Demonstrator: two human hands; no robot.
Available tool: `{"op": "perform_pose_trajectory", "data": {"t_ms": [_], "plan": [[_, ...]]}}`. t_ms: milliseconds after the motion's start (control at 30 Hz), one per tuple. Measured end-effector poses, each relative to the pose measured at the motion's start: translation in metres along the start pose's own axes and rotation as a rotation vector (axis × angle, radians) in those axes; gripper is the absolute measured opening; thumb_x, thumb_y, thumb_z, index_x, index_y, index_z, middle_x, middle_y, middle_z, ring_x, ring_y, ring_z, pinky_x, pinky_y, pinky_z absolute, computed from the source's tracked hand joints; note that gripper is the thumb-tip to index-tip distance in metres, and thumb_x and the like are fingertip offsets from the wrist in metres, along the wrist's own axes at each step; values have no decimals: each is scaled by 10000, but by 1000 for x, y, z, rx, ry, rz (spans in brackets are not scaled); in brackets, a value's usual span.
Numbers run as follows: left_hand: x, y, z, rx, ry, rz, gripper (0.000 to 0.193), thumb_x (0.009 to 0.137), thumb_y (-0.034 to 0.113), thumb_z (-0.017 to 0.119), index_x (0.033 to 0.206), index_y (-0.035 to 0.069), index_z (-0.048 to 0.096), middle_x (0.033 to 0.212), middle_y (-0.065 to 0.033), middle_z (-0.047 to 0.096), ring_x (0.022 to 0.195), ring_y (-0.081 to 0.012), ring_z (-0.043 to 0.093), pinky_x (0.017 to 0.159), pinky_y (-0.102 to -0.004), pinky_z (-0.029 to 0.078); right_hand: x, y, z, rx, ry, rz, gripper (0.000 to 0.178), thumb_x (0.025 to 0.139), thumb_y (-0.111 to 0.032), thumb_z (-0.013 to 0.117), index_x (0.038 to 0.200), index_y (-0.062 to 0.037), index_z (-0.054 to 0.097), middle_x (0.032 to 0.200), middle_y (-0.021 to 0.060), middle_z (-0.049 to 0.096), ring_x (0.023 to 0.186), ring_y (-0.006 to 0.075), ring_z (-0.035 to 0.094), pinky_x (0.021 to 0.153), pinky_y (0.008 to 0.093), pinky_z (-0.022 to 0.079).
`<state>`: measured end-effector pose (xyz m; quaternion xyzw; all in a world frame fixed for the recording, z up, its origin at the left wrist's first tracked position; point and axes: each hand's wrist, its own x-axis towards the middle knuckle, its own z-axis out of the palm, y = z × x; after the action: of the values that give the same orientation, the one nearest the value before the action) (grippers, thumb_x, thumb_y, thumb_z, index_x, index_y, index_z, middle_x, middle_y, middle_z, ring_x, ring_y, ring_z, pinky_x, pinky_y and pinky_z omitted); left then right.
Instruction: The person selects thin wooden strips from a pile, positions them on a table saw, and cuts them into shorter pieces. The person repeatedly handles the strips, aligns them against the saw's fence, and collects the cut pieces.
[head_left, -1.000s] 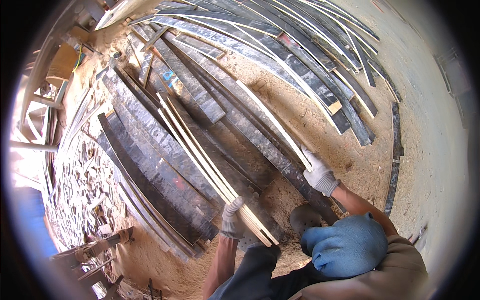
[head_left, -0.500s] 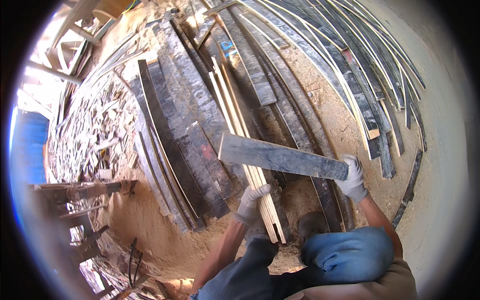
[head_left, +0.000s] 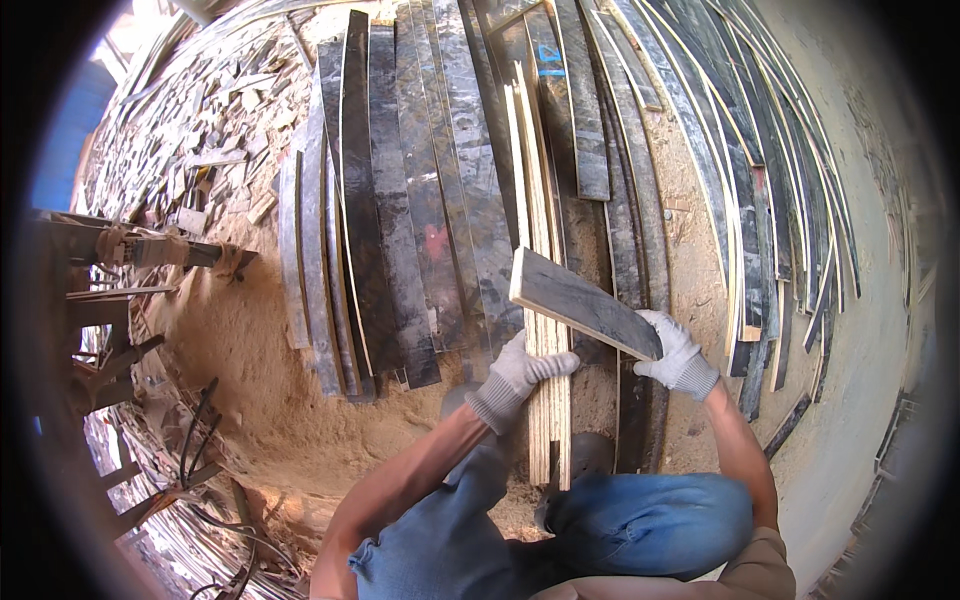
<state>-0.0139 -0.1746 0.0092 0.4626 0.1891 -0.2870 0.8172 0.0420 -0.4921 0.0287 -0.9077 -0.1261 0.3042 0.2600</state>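
Observation:
My left hand (head_left: 524,370), in a whitish knit glove, is closed around a bundle of long plywood strips (head_left: 547,420). The strips stand on edge, side by side, with their pale layered edges up, and they run away from me. A short board (head_left: 585,303) with a dark grey face and a pale edge is gripped at its near right end by my gloved right hand (head_left: 682,358). It slants across above the bundle, its far left end over the strips. Whether it touches them I cannot tell.
Long dark boards (head_left: 400,200) lie in rows beyond the bundle. More stacked strips (head_left: 745,180) curve along the right. Wood scraps (head_left: 215,140) cover the far left ground. A dark frame (head_left: 150,245) stands at the left, by sandy ground (head_left: 240,330).
The short board has swung to a steeper slant and shifted right relative to the bundle. My left hand keeps its grip on the strips. The whole view has turned, so the scene sits differently.

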Motion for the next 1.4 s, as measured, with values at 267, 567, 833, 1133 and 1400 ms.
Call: {"op": "perform_pose_trajectory", "data": {"t_ms": [267,567,833,1133,1400], "plan": [[-63,121,1,-244,-119,-173,472,853,314,957,1134,23,715,893,-49,755,711,-184,732,662,-334,629,-55,-55,-104,329,20,150,867,719,-110,986,1466,-55,551,1377,155,692,1336,288,650,1173,397,499],[-237,288,71,-496,110,-365,366,839,304,956,1050,97,740,799,-34,751,590,-173,696,547,-317,587,-116,-228,-261,316,-84,90,932,747,-65,954,1570,-92,516,1567,92,623,1447,232,569,1238,391,459],[-508,370,168,-355,171,-146,484,829,253,974,1147,17,696,906,-66,758,771,-182,732,652,-325,613,-210,-405,-407,957,-489,113,771,912,-394,897,1501,-22,567,1164,110,746,1006,228,771,862,390,677],[-804,430,271,-227,654,155,917,607,457,1097,1282,27,650,1017,-24,722,874,-156,705,745,-304,576,-238,-565,-453,807,-681,30,726,1000,-421,820,1526,-11,534,1065,65,728,885,155,764,744,304,674],[-1011,413,239,-272,1123,386,1050,604,512,1058,1379,-16,586,1126,-47,691,940,-182,684,782,-305,569,-224,-837,-333,-129,-524,-629,882,935,-772,700,1500,-99,632,1387,177,711,1284,344,694,1103,452,545]]}}
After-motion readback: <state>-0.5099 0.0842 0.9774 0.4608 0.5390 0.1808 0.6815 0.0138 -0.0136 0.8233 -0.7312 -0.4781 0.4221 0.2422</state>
